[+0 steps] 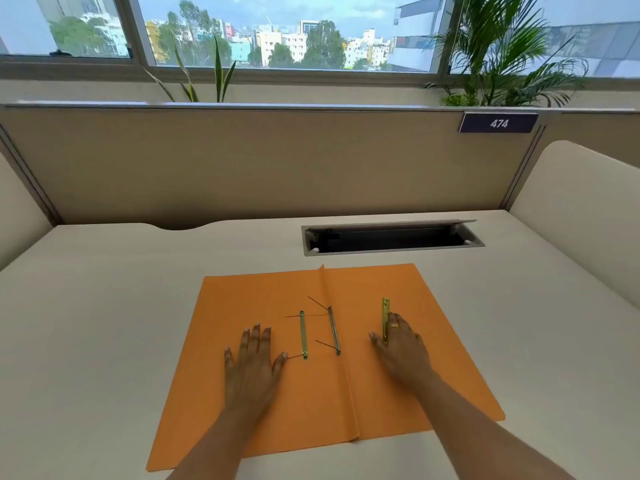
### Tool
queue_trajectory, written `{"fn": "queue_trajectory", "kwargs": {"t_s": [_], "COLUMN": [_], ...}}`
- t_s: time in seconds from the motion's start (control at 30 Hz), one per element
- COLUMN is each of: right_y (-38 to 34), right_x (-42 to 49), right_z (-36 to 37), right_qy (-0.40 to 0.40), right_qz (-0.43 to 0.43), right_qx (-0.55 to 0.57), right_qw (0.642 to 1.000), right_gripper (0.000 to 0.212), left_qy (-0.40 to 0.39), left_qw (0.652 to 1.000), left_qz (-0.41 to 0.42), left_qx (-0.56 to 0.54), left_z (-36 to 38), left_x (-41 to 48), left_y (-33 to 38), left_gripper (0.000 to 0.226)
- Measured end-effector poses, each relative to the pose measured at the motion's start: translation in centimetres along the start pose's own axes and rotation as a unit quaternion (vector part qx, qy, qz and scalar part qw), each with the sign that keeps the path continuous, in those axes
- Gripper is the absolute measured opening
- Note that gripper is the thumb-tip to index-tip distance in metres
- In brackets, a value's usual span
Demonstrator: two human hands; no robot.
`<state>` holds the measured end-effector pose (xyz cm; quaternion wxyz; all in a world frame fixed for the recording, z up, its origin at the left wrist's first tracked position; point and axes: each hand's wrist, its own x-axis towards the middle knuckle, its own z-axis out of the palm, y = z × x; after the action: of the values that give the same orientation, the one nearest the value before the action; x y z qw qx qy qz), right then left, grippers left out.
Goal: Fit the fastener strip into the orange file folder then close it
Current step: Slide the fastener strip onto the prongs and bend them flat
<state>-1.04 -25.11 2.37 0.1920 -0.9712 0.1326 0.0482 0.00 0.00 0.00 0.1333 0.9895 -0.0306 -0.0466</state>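
Note:
An orange file folder (311,403) lies open flat on the desk. On its left leaf, beside the fold, rests a gold fastener strip (303,334) with thin prongs sticking out. A silver strip (334,330) with dark prongs sits along the centre fold. A third gold strip (385,315) lies on the right leaf. My left hand (254,358) presses flat on the left leaf, fingers spread, thumb tip close to the left strip's lower prong. My right hand (401,344) rests on the right leaf with its fingers over the lower end of the right gold strip; a ring is on one finger.
A cream desk (104,323) carries the folder. An open cable tray slot (391,237) lies just behind the folder. A beige partition (263,161) with a "474" label (498,123) stands at the back, and side dividers flank the desk. Plants stand by the window.

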Motion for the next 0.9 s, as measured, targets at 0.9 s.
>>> {"fn": "queue_trajectory", "kwargs": {"t_s": [0.9], "right_y": [-0.2], "right_x": [2.5], "right_z": [-0.5], "right_qy": [0.054], "right_qz": [0.217], "right_qx": [0.164], "right_qw": [0.961], "right_gripper": [0.036], "left_qy": [0.049], "left_qw": [0.999], "left_qz": [-0.011], "left_qx": [-0.018], "left_z": [1.1], "left_x": [0.6], "left_y": [-0.4], "left_gripper": [0.062]}}
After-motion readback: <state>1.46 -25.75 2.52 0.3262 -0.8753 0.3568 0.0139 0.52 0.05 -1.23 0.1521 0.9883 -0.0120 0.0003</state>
